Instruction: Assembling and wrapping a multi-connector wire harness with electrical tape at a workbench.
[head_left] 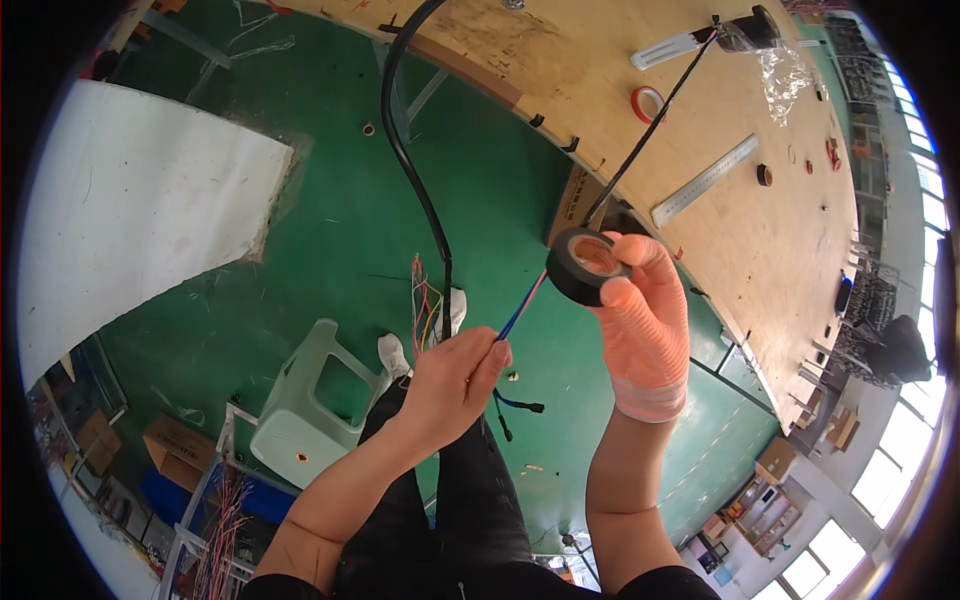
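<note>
My bare left hand (448,388) is closed around a thin bundle of blue and pink wires (521,309). Its short ends, tipped with black connectors (528,406), hang out below the fist. My right hand (648,330), in an orange ribbed glove, pinches a roll of black electrical tape (566,272) between thumb and fingers. The roll sits right against the bundle, at the upper end of its bare stretch. Beyond the roll, a black-wrapped length (660,118) of the harness runs up over the wooden table.
The wooden table (560,50) holds a steel ruler (706,182), a red tape roll (647,104) and a small black roll (765,175). A thick black cable (408,160) hangs left of it. A pale green stool (310,405) stands by my legs; a white panel (170,190) lies further left.
</note>
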